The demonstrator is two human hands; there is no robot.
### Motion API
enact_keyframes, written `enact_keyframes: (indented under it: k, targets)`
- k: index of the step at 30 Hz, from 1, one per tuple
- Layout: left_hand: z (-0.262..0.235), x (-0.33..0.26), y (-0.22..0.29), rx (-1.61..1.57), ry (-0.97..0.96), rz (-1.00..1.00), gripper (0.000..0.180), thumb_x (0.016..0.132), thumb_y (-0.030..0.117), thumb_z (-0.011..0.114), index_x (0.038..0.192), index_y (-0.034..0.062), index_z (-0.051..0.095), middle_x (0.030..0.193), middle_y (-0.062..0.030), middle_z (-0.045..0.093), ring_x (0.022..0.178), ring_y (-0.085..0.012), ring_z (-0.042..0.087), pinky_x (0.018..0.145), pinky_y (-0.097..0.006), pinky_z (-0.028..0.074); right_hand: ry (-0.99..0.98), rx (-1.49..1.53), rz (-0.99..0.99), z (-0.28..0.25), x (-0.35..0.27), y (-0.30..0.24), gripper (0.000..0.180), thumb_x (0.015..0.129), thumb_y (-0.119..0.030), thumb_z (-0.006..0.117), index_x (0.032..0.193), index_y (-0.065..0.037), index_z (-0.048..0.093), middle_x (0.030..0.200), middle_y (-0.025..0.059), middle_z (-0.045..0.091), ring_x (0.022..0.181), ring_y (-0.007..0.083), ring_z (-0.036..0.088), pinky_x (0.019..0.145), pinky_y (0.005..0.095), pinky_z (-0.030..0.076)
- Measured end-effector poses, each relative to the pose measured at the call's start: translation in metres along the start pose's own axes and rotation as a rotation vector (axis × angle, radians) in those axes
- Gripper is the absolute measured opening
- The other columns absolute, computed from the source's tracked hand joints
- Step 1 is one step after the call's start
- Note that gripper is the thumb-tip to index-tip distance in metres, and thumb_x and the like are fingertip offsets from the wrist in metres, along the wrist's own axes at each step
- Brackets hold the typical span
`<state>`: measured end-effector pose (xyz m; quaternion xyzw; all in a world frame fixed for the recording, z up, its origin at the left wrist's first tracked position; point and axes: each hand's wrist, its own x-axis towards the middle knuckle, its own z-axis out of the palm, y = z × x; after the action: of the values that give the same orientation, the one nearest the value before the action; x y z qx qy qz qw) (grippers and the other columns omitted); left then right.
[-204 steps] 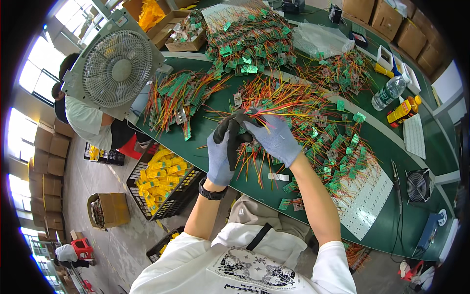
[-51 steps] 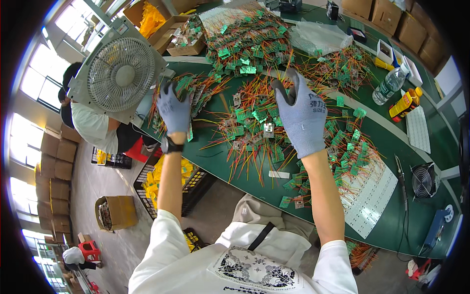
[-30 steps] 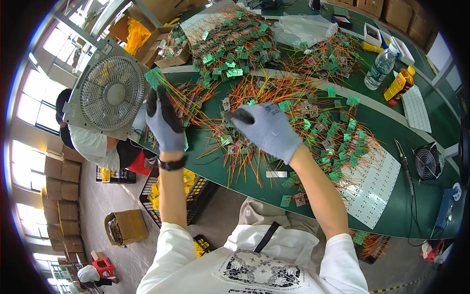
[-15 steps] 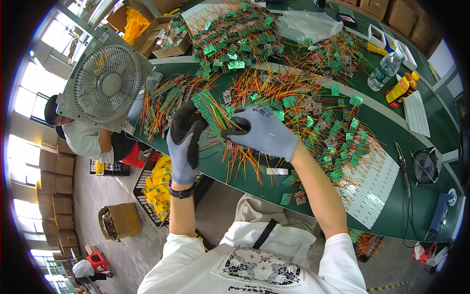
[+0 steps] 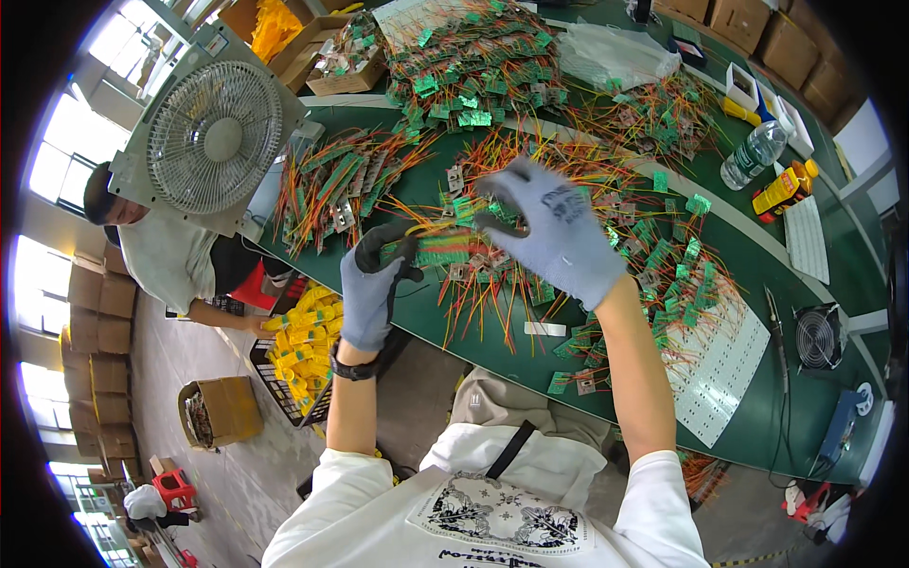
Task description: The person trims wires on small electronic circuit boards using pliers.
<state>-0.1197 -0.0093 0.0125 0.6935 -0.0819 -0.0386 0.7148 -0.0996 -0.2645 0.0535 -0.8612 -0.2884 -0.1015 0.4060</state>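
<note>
Your left hand [image 5: 371, 289] wears a grey-blue glove with black fingertips; your right hand [image 5: 559, 232] has a paler grey-blue glove with a dark print on the back. Wrist strap [image 5: 355, 369] black. You hold a bundle of small circuit boards [image 5: 445, 251], green with orange and yellow wires. Table [image 5: 748, 379] dark green, strewn with more green boards and orange, red, yellow wires. Perforated sheet [image 5: 720, 364] white, dotted. Fan [image 5: 216, 137] pale grey. Bottle [image 5: 782, 189] yellow with red cap and dark label; water bottle [image 5: 751, 156] clear. Crate [image 5: 298, 355] black, its packets yellow. Your shirt [image 5: 492, 511] white, black printed pattern.
</note>
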Motion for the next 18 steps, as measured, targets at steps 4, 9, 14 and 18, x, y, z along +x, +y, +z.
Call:
enact_keyframes:
  k: [4, 9, 14, 18]
  targets:
    - [0.024, -0.011, -0.010, -0.198, 0.345, 0.044, 0.040, 0.092, 0.005, 0.058, 0.132, -0.0012, 0.052, 0.126, -0.0071, 0.056, 0.097, -0.0111, 0.060, 0.073, -0.025, 0.054, 0.381, -0.591, -0.157, -0.010, 0.003, -0.019, 0.030, 0.079, -0.033, 0.073, 0.093, -0.009, 0.062, 0.089, 0.0107, 0.057, 0.077, 0.0267, 0.057, 0.075, 0.0387, 0.043]
    - [0.047, -0.016, -0.025, -0.335, 0.465, 0.081, 0.038, 0.098, 0.013, 0.057, 0.133, 0.0029, 0.051, 0.117, -0.0053, 0.058, 0.092, -0.0106, 0.058, 0.073, -0.025, 0.052, 0.156, -0.310, 0.097, 0.026, -0.003, -0.021, 0.035, 0.082, -0.042, 0.070, 0.086, -0.008, 0.062, 0.069, 0.0088, 0.061, 0.067, 0.0297, 0.061, 0.063, 0.0409, 0.046]
    - [0.058, -0.021, -0.026, -0.235, 0.277, 0.004, 0.031, 0.094, 0.006, 0.058, 0.124, -0.0017, 0.056, 0.115, -0.0084, 0.062, 0.091, -0.0112, 0.060, 0.070, -0.025, 0.053, 0.090, 0.012, 0.321, 0.043, 0.001, 0.002, 0.040, 0.084, -0.044, 0.069, 0.080, -0.005, 0.064, 0.069, 0.0149, 0.064, 0.067, 0.0345, 0.064, 0.063, 0.0459, 0.048]
    - [0.039, -0.008, -0.037, -0.262, 0.097, -0.130, 0.036, 0.084, -0.005, 0.062, 0.120, -0.0066, 0.058, 0.110, -0.0110, 0.066, 0.090, -0.0153, 0.066, 0.073, -0.028, 0.058, -0.064, 0.099, 0.323, 0.041, -0.001, 0.009, 0.037, 0.084, -0.041, 0.070, 0.079, -0.005, 0.064, 0.071, 0.0153, 0.064, 0.071, 0.0344, 0.064, 0.066, 0.0444, 0.049]
